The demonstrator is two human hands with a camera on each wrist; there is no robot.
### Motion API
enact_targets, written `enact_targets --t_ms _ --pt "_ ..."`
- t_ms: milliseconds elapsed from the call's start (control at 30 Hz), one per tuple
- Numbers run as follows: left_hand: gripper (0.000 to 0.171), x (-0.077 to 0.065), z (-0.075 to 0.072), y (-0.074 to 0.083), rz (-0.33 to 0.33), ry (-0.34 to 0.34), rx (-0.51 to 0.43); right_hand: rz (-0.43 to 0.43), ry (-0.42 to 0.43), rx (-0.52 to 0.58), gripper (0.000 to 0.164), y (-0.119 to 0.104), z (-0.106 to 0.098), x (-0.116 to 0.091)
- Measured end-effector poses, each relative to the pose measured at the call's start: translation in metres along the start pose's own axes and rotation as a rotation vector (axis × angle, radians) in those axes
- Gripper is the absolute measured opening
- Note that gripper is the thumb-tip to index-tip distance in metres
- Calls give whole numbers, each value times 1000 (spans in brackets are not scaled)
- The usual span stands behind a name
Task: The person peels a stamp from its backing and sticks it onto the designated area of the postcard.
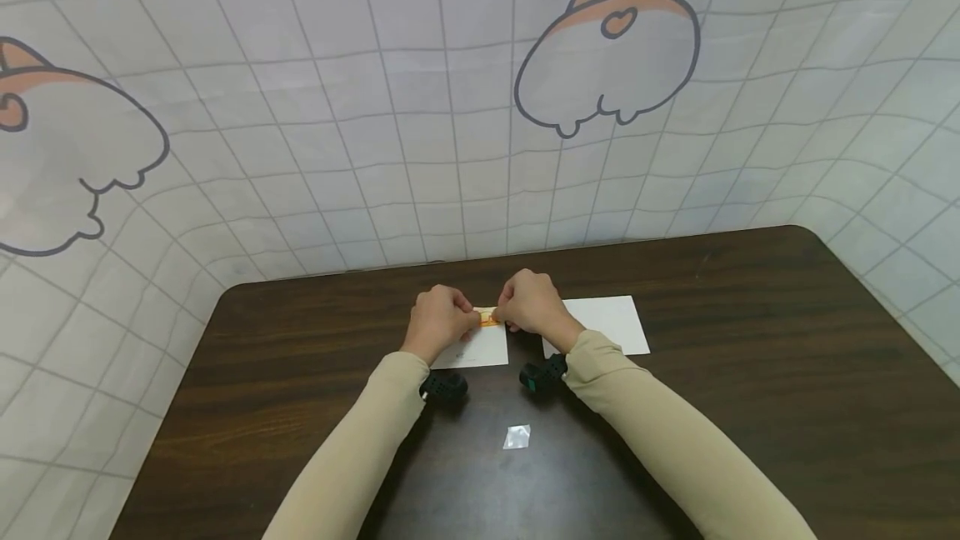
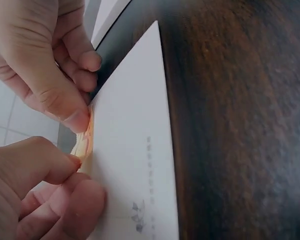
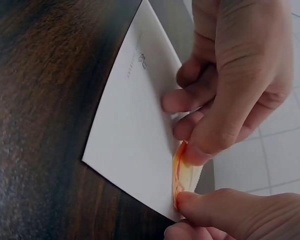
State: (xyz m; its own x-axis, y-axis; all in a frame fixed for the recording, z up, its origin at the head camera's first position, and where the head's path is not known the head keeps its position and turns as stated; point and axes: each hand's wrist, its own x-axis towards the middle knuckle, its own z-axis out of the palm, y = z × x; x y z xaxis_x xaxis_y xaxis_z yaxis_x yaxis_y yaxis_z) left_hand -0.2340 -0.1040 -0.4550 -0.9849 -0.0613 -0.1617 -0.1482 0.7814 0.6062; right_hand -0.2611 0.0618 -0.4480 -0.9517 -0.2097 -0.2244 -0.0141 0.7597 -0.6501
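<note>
Both hands meet over the far edge of a white card (image 1: pixel 483 348), which bears small grey print and a little drawing. Between them is a small yellow-orange slip (image 1: pixel 487 317) with a serrated edge, like a stamp or sticker, bent along the card's edge. My left hand (image 1: pixel 440 322) pinches its left end between thumb and fingers. At the other end, my right hand (image 1: pixel 531 303) pinches it with thumb and forefinger. In the right wrist view, the slip (image 3: pixel 179 172) shows orange near the card and pale yellow beyond; fingertips cover both its ends.
A second white card (image 1: pixel 611 322) lies to the right, partly under the right wrist. Nearer on the dark wood table (image 1: pixel 300 407) is a small shiny clear piece (image 1: pixel 517 437). A white gridded curtain (image 1: pixel 337 148) hangs behind the table's far edge.
</note>
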Motion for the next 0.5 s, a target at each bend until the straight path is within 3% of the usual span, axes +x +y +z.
enact_targets --t_ms 300,500 --pt "4 -10 -2 -3 234 115 49 -65 27 -10 10 0 -4 -6" --pt "23 -20 -4 -2 423 83 168 -234 41 -146 9 2 -7 -14"
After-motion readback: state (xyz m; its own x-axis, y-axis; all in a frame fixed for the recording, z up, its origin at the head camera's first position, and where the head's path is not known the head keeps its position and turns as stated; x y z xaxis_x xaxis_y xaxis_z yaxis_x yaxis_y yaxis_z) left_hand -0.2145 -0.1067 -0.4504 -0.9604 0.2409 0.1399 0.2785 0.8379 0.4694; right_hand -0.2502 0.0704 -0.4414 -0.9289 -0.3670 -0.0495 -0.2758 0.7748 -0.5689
